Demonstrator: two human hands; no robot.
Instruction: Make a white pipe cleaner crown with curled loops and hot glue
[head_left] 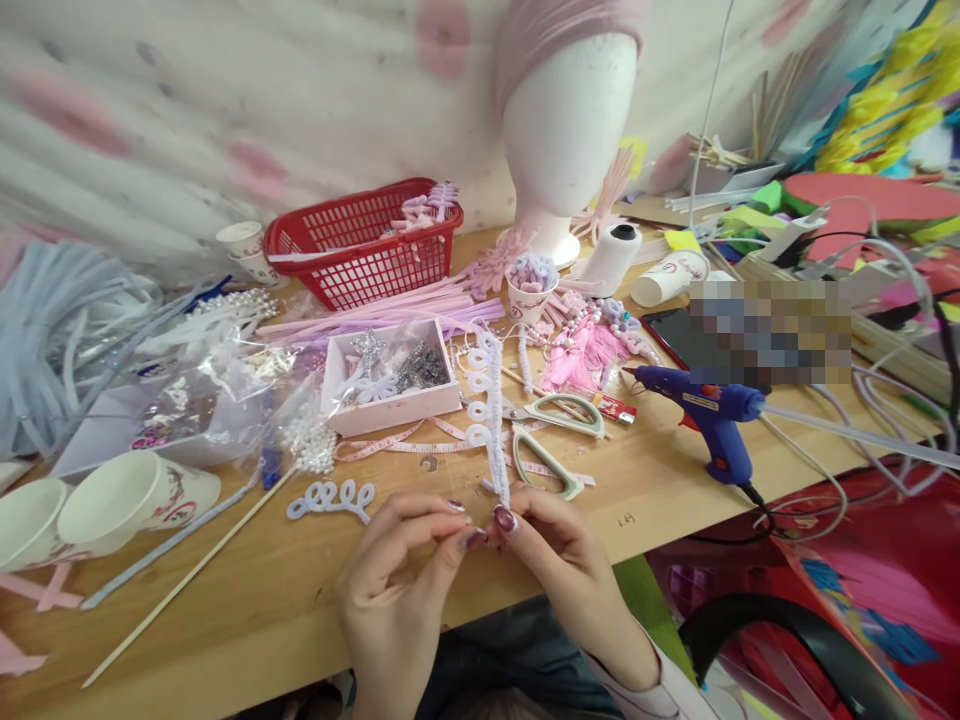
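Observation:
Between thumb and finger of my right hand (pixel 574 570) is the lower end of a pale lavender pipe cleaner (pixel 495 430). It stands up from the fingers, with small loops along its left side. My left hand (pixel 405 590) is closed in a pinch just left of that end, its fingertips almost meeting the right hand's. Whatever lies in this pinch is too small to make out. A second looped pipe cleaner (pixel 330 500) lies on the table left of my hands. Green-handled scissors (pixel 551 465) lie just beyond my right hand, partly behind the pipe cleaner.
A blue glue gun (pixel 697 400) with its cord rests at right, near a phone (pixel 675 340). Behind are a white box (pixel 397 410) of trinkets, a red basket (pixel 360 260) and a mannequin head (pixel 566 130). Paper cups (pixel 142 500) and a wooden stick (pixel 187 575) lie left.

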